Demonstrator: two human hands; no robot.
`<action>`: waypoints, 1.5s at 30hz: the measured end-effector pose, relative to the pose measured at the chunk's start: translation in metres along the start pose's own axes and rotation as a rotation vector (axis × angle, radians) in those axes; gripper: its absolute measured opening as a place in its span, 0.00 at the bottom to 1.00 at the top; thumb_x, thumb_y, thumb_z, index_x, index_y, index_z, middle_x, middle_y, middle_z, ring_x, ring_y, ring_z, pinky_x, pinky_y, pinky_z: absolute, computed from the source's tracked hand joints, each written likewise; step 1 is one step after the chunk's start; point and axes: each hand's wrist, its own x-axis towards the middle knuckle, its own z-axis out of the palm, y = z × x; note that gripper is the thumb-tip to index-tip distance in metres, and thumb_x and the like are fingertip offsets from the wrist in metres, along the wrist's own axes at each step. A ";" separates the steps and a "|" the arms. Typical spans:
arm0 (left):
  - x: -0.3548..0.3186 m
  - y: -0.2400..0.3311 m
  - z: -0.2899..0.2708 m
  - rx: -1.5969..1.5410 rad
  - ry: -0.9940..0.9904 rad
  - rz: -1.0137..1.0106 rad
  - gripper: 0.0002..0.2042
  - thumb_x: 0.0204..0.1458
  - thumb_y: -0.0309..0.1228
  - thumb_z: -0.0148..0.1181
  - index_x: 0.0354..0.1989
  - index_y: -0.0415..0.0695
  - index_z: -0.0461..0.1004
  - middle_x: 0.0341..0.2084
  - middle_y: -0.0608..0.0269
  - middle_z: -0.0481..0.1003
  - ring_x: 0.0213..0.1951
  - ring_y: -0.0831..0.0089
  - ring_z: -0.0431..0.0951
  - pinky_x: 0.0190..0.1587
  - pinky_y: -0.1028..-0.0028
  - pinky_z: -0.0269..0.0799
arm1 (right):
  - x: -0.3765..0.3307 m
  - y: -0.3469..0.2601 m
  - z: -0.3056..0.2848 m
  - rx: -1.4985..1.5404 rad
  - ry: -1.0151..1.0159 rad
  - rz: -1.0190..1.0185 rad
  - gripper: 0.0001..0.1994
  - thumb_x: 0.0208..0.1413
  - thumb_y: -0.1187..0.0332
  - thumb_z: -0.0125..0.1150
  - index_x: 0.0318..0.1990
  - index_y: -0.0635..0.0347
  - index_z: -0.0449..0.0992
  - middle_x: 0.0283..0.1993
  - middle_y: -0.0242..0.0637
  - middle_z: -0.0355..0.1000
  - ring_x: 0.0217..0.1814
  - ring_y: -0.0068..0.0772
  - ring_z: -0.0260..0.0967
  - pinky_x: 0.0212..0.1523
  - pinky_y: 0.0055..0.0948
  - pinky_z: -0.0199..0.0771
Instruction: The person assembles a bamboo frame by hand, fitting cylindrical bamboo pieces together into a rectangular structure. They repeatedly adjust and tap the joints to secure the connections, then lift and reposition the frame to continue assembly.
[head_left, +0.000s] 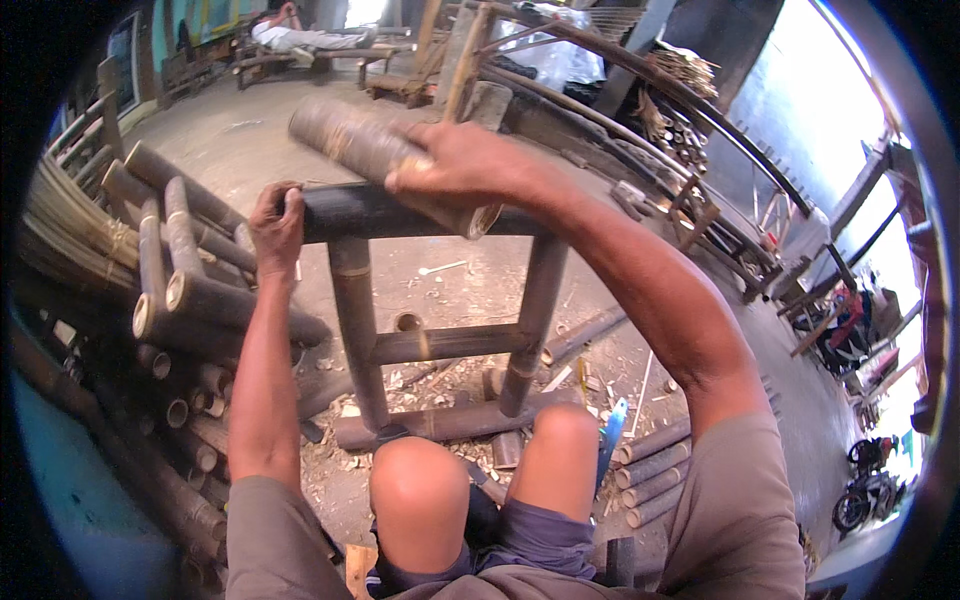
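A dark bamboo frame (pixel 342 213) stands in front of my knees, with a thick top rail, two uprights and a thinner crossbar. My left hand (pixel 277 222) is closed round the left end of that top rail. My right hand (pixel 460 165) grips a short, thick length of bamboo (pixel 345 138), held tilted just above the rail and slightly blurred. Whether this piece touches the rail I cannot tell. Under the frame lies a bamboo pole (pixel 450 422) among pale shavings.
Bamboo frames and cut poles (pixel 215 300) are piled at my left. Several short bamboo lengths (pixel 655 475) lie by my right knee, near a blue tool (pixel 612 430). A person (pixel 310 37) reclines on a bench at the back. Motorcycles (pixel 868 490) stand far right.
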 end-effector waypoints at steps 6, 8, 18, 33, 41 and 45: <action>0.001 0.000 -0.003 0.080 -0.011 0.004 0.08 0.63 0.29 0.57 0.42 0.39 0.80 0.36 0.59 0.82 0.42 0.74 0.80 0.49 0.73 0.73 | -0.047 0.044 -0.035 -0.180 0.125 0.021 0.46 0.52 0.36 0.62 0.73 0.56 0.63 0.58 0.61 0.75 0.59 0.54 0.76 0.61 0.43 0.73; 0.001 -0.002 -0.003 0.062 -0.025 -0.039 0.08 0.63 0.29 0.57 0.43 0.39 0.80 0.36 0.59 0.82 0.43 0.74 0.80 0.50 0.73 0.73 | -0.077 0.073 -0.057 -0.105 0.192 0.163 0.47 0.52 0.36 0.62 0.73 0.58 0.63 0.57 0.59 0.76 0.57 0.50 0.77 0.60 0.42 0.73; 0.005 -0.006 -0.006 0.112 -0.078 -0.054 0.10 0.63 0.31 0.56 0.44 0.40 0.81 0.37 0.58 0.82 0.42 0.71 0.80 0.50 0.70 0.73 | -0.198 0.136 -0.071 0.005 0.313 0.558 0.47 0.50 0.37 0.63 0.73 0.57 0.63 0.68 0.60 0.67 0.69 0.56 0.67 0.69 0.44 0.65; 0.062 0.057 -0.045 0.804 -0.735 0.142 0.26 0.66 0.58 0.43 0.61 0.58 0.76 0.52 0.43 0.77 0.55 0.47 0.76 0.62 0.58 0.63 | -0.504 0.041 0.289 0.486 0.640 1.232 0.44 0.53 0.47 0.72 0.71 0.66 0.61 0.54 0.63 0.76 0.58 0.58 0.76 0.59 0.45 0.73; 0.090 0.005 0.050 0.546 -1.114 -0.220 0.38 0.67 0.61 0.41 0.70 0.40 0.66 0.64 0.45 0.70 0.68 0.55 0.67 0.71 0.62 0.55 | -0.634 -0.008 0.365 0.337 0.185 1.710 0.44 0.53 0.46 0.68 0.74 0.53 0.58 0.53 0.64 0.76 0.55 0.65 0.75 0.56 0.53 0.73; 0.071 0.048 0.108 0.465 -1.083 0.055 0.39 0.65 0.62 0.43 0.70 0.39 0.66 0.63 0.43 0.72 0.66 0.55 0.69 0.70 0.62 0.57 | -0.641 0.002 0.370 0.193 0.064 1.749 0.43 0.54 0.50 0.69 0.75 0.51 0.57 0.55 0.57 0.74 0.57 0.64 0.72 0.55 0.56 0.73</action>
